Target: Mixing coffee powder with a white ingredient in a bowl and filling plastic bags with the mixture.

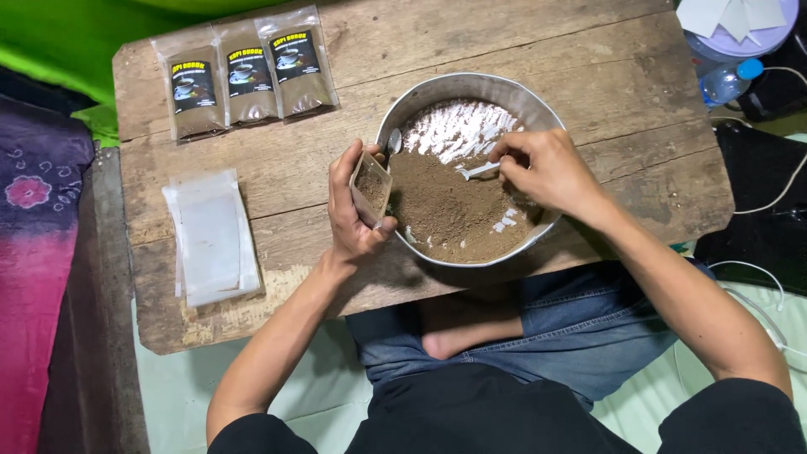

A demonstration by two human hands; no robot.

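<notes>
Brown powder point(450, 210) fills much of a round metal bowl point(437, 88) that sits on a low wooden table point(588, 76), with bare shiny patches of the bowl's bottom showing at the far side. The left hand point(351, 208) is closed around a small clear pouch point(371, 183), held open-mouthed at the bowl's left rim, with some of the same brown powder inside it. The right hand point(546, 172) pinches a small white spoon point(479, 171) between thumb and fingers, its tip resting in the powder.

Three filled pouches point(245, 76) lie side by side at the table's far left corner, each clear with a dark rectangular label showing a cup and brown powder below it. Nearer, along the left edge, lies a stack of empty clear pouches point(212, 235), flat and whitish. Beyond the table's far right corner stand a pale lilac lid point(756, 38) and a plastic bottle point(725, 82) with a blue cap.
</notes>
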